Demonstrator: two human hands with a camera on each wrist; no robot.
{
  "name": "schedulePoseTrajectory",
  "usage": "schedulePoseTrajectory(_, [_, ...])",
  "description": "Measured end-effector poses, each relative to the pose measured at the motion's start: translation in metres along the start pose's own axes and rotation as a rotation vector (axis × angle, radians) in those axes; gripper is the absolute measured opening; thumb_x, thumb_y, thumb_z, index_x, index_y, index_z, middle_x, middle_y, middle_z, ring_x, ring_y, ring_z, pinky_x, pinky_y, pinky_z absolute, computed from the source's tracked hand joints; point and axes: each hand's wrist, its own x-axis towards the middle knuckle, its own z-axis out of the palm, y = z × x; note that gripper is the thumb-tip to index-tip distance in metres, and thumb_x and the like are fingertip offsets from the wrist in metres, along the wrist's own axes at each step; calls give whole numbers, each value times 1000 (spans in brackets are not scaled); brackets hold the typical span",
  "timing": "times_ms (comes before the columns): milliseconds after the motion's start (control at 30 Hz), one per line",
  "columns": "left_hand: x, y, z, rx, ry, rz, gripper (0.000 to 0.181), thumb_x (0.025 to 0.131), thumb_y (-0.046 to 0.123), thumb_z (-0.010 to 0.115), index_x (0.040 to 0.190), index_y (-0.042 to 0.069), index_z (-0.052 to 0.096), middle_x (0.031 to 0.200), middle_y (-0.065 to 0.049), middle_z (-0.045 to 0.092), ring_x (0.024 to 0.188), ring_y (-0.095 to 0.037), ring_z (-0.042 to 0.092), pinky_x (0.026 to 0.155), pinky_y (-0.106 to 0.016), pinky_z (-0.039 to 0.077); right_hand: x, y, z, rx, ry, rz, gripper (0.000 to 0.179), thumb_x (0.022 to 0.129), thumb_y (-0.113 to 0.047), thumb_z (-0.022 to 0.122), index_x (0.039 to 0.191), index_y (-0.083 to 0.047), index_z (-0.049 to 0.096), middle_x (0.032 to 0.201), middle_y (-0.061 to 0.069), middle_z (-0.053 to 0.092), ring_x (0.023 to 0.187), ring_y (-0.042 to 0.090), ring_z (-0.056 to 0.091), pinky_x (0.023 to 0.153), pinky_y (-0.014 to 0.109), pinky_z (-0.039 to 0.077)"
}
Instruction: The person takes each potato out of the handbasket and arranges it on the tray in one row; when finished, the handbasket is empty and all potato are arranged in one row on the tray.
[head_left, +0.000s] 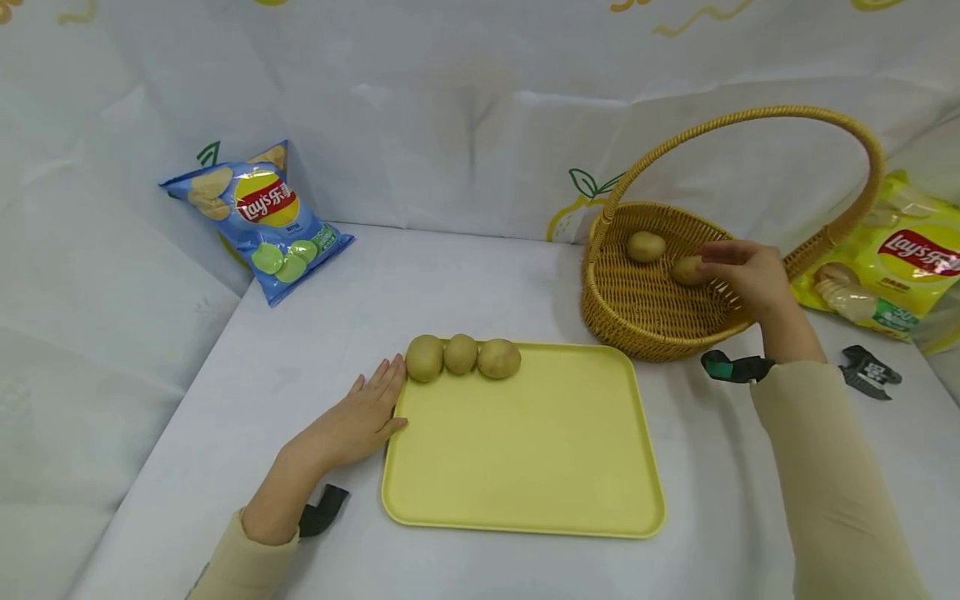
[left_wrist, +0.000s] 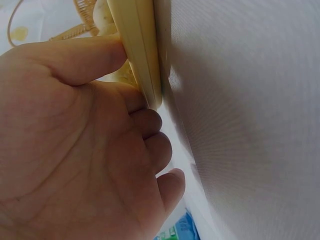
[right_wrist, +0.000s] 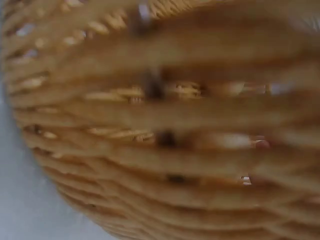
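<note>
My right hand [head_left: 752, 273] reaches over the rim of the wicker basket [head_left: 637, 333] and grips a potato [head_left: 686, 271] between thumb and fingers. Another potato [head_left: 646, 247] lies in the basket to the left. Woven basket wall [right_wrist: 150, 115] fills the right wrist view, hiding the right hand there. Three potatoes stand in a row along the far left of the yellow tray [head_left: 525, 450], the leftmost potato [head_left: 424, 358] by my left fingertips. My left hand [head_left: 358, 427] rests against the tray's left edge, fingers straight; in the left wrist view its thumb touches the tray rim [left_wrist: 137, 45].
A blue chip bag [head_left: 262, 217] leans against the cloth wall at the far left. Behind the basket on the right stands a yellow chip bag [head_left: 892, 258]. The basket's tall handle [head_left: 750, 117] arches above it. A small black item [head_left: 870, 372] lies at the right.
</note>
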Motion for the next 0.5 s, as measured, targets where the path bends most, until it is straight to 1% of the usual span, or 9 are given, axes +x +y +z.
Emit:
schedulePoseTrajectory(100, [-1,0,-1,-5,2,1,66,100,20,45,147,-10,9,155,-22,4,142,-35,3,111,-56,10,5,3,-1,30,3,36,63,89,-37,64,137,0,46,99,-25,54,97,1,46,76,10,39])
schedulePoseTrajectory(167, [-1,1,-2,-14,5,3,66,100,20,45,146,-10,9,155,-22,4,142,-36,4,110,-57,10,7,4,0,32,7,54,64,90,-37,63,139,-1,44,104,-20,54,101,5,46,83,16,40])
schedulePoseTrajectory(267, [-1,0,-1,-15,3,3,66,100,20,45,147,-10,9,155,-22,3,142,-36,3,110,-57,10,11,5,1,4,-9,79,67,91,-38,60,142,-1,39,120,-5,52,113,18,44,97,31,38])
schedulePoseTrajectory(367, [0,0,-1,-10,0,0,66,100,21,45,147,-9,8,155,-21,3,142,-35,3,111,-56,10,14,5,0,-24,-52,88,69,93,-36,58,145,2,33,138,14,42,127,33,34,106,46,30])
schedulePoseTrajectory(433, [0,0,0,-6,2,3,66,100,21,45,147,-9,8,155,-21,3,142,-35,3,111,-56,10,15,5,-1,-49,-83,87,67,94,-33,57,144,4,31,143,22,34,130,39,29,107,50,26])
schedulePoseTrajectory(500, [0,0,0,-5,5,4,67,100,21,45,147,-9,9,155,-21,3,142,-35,3,111,-56,10,16,5,-2,-58,-108,76,66,95,-30,57,144,5,32,145,27,31,131,42,26,107,52,25])
